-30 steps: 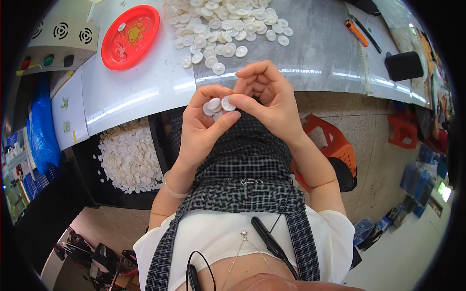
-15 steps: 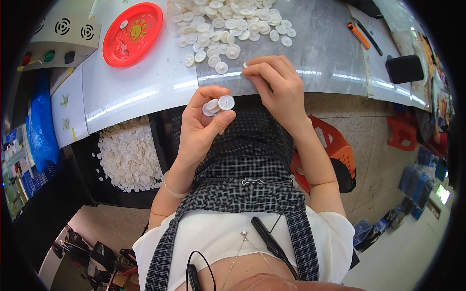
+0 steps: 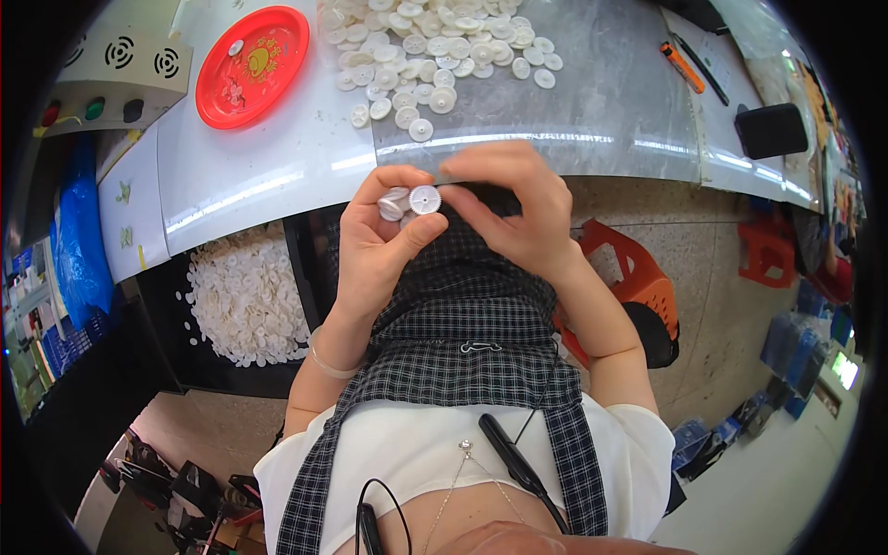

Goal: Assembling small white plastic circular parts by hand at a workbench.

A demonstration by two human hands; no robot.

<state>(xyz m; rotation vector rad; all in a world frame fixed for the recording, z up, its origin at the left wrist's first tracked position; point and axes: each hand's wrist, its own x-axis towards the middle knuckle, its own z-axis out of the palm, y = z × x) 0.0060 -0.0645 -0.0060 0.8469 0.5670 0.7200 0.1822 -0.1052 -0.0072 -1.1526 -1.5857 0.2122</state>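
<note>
The left hand point(image 3: 370, 236) pinches a white gear point(image 3: 425, 200), seemingly mid-handwork that next calls for steadiness, while the right hand point(image 3: 529, 205), part-open at the gear's three o'clock, is too blurred to show any hold

- Apron point(image 3: 462, 375), dark with white checks; shoulder straps point(image 3: 581, 462) likewise checked.
- Top point(image 3: 634, 444), white, short-sleeved.
- Pale band point(image 3: 326, 368), left forearm.
- Necklace point(image 3: 465, 446), fine chain, small pendant.
- Neckband device point(image 3: 507, 451), black.
</note>
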